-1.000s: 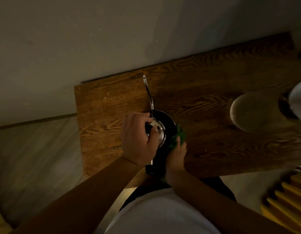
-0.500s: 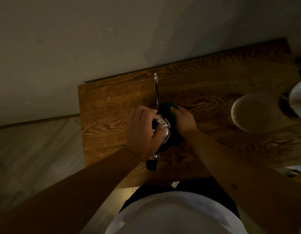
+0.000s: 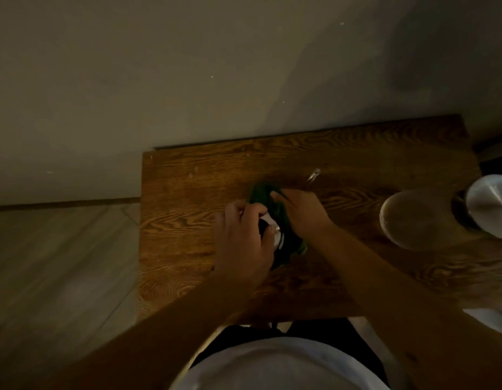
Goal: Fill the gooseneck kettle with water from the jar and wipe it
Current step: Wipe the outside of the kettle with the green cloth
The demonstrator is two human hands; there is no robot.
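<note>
Currently left hand (image 3: 241,243) grips the lid of the dark gooseneck kettle (image 3: 279,240) on the brown wooden table (image 3: 188,220). Just beside it, right hand (image 3: 303,212) presses a green cloth (image 3: 268,198) against the kettle; clear glass jar (image 3: 413,219) stands well right.

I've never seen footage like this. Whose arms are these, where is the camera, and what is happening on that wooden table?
No machine here: a person wears a camera on the head, looking down at their own two arms. On the wooden table stands a dark gooseneck kettle, mostly hidden by the hands; its thin spout pokes out beyond. The left hand steadies the kettle's top, and the right hand presses a green cloth against it. To the right stand a glass jar and a round metal object.
</note>
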